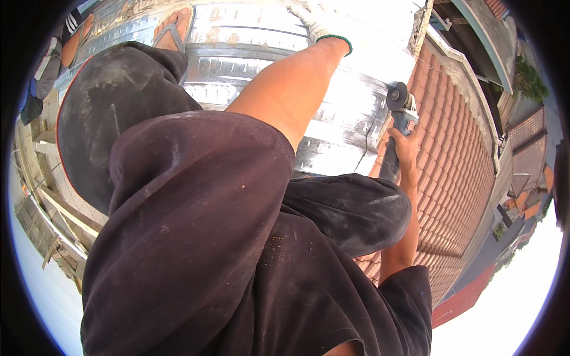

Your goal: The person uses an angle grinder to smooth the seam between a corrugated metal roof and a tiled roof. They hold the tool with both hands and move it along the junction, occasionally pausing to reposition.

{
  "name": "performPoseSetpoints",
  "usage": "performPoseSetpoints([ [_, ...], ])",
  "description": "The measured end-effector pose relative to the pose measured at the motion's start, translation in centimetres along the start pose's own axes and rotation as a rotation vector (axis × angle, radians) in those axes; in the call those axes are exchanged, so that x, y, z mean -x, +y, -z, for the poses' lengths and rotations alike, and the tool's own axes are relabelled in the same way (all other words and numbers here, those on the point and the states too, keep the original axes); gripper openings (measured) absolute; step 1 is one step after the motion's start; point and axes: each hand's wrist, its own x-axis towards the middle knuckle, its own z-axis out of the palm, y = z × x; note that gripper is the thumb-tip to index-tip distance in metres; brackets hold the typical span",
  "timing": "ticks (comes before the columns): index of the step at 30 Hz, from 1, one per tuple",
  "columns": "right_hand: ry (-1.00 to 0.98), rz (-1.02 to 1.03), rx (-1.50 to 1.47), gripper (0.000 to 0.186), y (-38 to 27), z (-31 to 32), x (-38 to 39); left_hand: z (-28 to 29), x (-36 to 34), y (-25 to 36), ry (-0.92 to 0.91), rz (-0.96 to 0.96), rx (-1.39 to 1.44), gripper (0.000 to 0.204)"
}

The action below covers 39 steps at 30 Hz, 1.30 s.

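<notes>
My left hand [317,24] wears a whitish knitted glove with a green cuff. It lies on the shiny metal roofing sheet [338,113], its fingers stretched out and partly lost in glare at the top. Bare, my right hand [405,145] is wrapped round the body of an angle grinder [405,121]. The grinder's dark round disc [396,96] points away from me, beside the sheet's right edge. Whether the disc touches the metal or spins cannot be made out. A dark cable or crack-like line runs across the sheet left of the grinder.
Reddish-brown roof tiles [451,172] slope away on the right, bordered by a concrete edge [490,130]. My sandalled foot [172,29] stands on the sheeting. Another person [50,65] is at the far left, near wooden framing [65,213]. Lower rooftops and open drop lie beyond.
</notes>
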Motion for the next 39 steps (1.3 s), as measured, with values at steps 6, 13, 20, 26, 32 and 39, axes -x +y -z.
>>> performPoseSetpoints([
  [6,0.051,0.091,0.043,0.034,0.4,-0.1,-0.1,-0.1,0.1,0.0,-0.005,-0.002,0.004,0.091],
  [13,0.06,0.143,0.102,0.034,2.2,-0.1,-0.1,0.0,0.0,-0.3,-0.006,0.004,0.002,0.091],
  [20,0.031,0.076,0.058,0.035,-0.2,-0.8,0.7,-0.4,0.2,-0.3,-0.002,0.004,-0.004,0.091],
  [26,0.044,0.124,0.048,0.035,2.4,-0.3,-1.3,-0.2,0.2,-0.2,-0.001,0.002,-0.002,0.091],
  [32,0.048,0.138,0.147,0.036,2.5,-0.1,-1.3,-0.4,0.2,-0.4,0.0,0.01,-0.009,0.091],
  [39,0.012,0.085,0.141,0.039,1.7,0.4,-1.4,-0.8,0.3,-0.6,0.003,0.009,-0.014,0.091],
])
